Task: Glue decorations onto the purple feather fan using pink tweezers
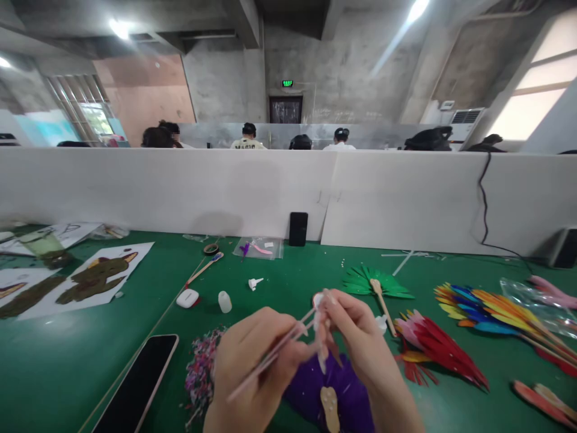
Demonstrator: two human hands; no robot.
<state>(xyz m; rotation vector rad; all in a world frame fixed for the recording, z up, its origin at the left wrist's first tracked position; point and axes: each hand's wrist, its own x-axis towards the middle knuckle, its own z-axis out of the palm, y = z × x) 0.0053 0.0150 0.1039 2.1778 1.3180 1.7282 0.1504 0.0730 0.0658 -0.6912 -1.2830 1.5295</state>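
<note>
Pale pink tweezers [256, 374] lie in my left hand [246, 367], whose fingers are closed round them. Their tips meet the fingertips of my right hand [360, 340], which is pinched on a small whitish piece [319, 300], too blurred to name. Under both hands a purple fan-shaped piece [303, 394] rests on the green table, with a light wooden stick [330, 406] on it dotted with small white specks. Multicoloured shreds [201, 370] are heaped beside my left hand and partly hidden by it.
On the left lie a phone [137, 385], a white case [187, 298] and a small white bottle [224, 302]. A green fan [360, 282] and red feather-like pieces [444, 349] lie to the right. Behind stands a white partition [225, 186], with people beyond.
</note>
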